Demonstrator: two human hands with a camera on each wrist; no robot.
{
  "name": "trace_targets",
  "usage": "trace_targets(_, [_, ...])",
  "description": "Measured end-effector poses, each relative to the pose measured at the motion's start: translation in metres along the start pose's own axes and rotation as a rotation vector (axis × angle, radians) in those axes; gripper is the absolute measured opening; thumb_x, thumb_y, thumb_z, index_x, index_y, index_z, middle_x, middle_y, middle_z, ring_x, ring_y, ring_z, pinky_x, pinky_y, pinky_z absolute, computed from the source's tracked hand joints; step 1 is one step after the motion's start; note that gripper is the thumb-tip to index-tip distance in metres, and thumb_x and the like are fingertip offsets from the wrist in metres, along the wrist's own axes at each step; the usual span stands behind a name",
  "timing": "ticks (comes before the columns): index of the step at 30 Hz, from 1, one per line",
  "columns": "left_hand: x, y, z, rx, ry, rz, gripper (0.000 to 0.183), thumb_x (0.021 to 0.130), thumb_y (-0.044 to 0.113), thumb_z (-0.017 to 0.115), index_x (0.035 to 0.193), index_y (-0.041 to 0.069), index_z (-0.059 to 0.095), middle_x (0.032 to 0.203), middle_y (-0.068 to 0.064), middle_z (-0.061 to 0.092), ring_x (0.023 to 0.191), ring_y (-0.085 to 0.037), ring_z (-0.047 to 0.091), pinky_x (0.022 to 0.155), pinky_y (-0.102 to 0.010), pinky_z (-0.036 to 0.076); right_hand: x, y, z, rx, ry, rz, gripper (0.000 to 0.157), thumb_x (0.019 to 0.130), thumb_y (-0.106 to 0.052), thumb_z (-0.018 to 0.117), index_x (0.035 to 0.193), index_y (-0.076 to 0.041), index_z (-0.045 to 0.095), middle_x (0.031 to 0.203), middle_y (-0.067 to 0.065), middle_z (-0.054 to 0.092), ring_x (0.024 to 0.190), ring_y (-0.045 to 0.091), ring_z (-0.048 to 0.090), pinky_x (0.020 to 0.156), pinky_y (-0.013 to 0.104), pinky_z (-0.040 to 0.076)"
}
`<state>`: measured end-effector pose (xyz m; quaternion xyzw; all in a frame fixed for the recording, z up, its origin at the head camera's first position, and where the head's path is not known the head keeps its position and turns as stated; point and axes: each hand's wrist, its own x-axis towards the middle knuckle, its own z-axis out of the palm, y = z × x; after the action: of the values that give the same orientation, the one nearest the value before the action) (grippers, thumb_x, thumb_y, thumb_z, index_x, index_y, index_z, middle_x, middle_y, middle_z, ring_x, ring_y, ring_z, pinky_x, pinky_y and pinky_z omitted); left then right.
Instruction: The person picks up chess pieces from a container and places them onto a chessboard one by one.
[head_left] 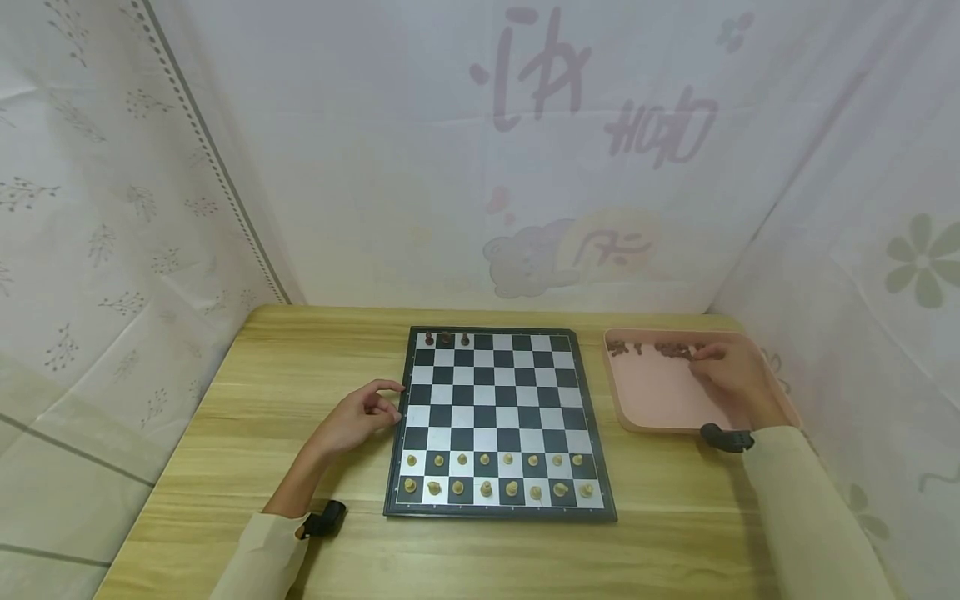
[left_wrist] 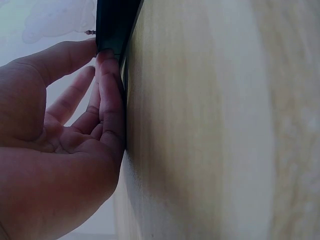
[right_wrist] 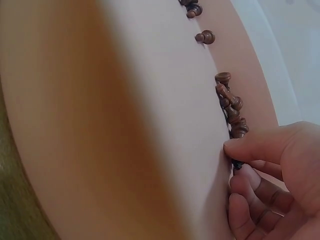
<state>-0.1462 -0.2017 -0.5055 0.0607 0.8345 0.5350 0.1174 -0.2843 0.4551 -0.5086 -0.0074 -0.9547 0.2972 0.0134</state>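
Note:
A black-and-white chessboard point(head_left: 495, 397) lies on the wooden table. Light chess pieces point(head_left: 486, 489) stand in two rows along its near side, and three dark brown ones point(head_left: 465, 339) stand at its far left corner. My left hand point(head_left: 363, 417) touches the board's left edge with relaxed fingers; the left wrist view shows the fingertips point(left_wrist: 106, 56) against the board's dark side point(left_wrist: 114, 27). Over the right part of a pink tray point(head_left: 626, 408), my right hand point(head_left: 731, 375) pinches a dark chess piece point(right_wrist: 237, 164), mostly hidden by thumb and fingers.
More brown chess pieces point(right_wrist: 231, 102) lie along the tray's far wall, some in a cluster, with a lone one point(right_wrist: 205, 37) apart from them. The tray stands right of the board on the wooden table point(head_left: 315, 350). Patterned cloth point(head_left: 420, 167) hangs behind and on both sides.

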Motion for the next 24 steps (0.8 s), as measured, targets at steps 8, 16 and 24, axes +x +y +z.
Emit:
trace_targets(8, [0.000, 0.000, 0.001, -0.003, 0.000, -0.005, 0.044, 0.101, -0.001, 0.071, 0.145, 0.002, 0.063, 0.097, -0.009, 0.075, 0.090, -0.023, 0.066, 0.087, -0.040, 0.049, 0.001, 0.000, -0.002, -0.016, 0.011, -0.018, 0.028, 0.097, -0.012, 0.081, 0.110, 0.012, 0.077, 0.129, 0.032, 0.066, 0.118, 0.047, 0.057, 0.089, 0.051, 0.045])
trace_targets(16, [-0.001, 0.001, 0.000, -0.012, 0.005, -0.008, 0.045, 0.101, -0.002, 0.071, 0.145, 0.002, 0.063, 0.098, -0.009, 0.075, 0.091, -0.023, 0.066, 0.088, -0.041, 0.049, -0.002, -0.005, -0.005, -0.005, 0.000, -0.008, 0.025, 0.101, -0.015, 0.075, 0.110, 0.008, 0.077, 0.126, 0.029, 0.068, 0.113, 0.042, 0.057, 0.086, 0.046, 0.043])
trace_targets(24, [0.000, 0.001, 0.000, -0.017, 0.002, -0.009, 0.045, 0.101, -0.002, 0.070, 0.145, 0.001, 0.063, 0.098, -0.009, 0.075, 0.091, -0.023, 0.066, 0.088, -0.041, 0.049, -0.003, -0.010, -0.007, 0.021, -0.024, 0.001, 0.029, 0.106, -0.015, 0.070, 0.115, 0.012, 0.074, 0.140, 0.035, 0.058, 0.129, 0.053, 0.050, 0.101, 0.067, 0.040])
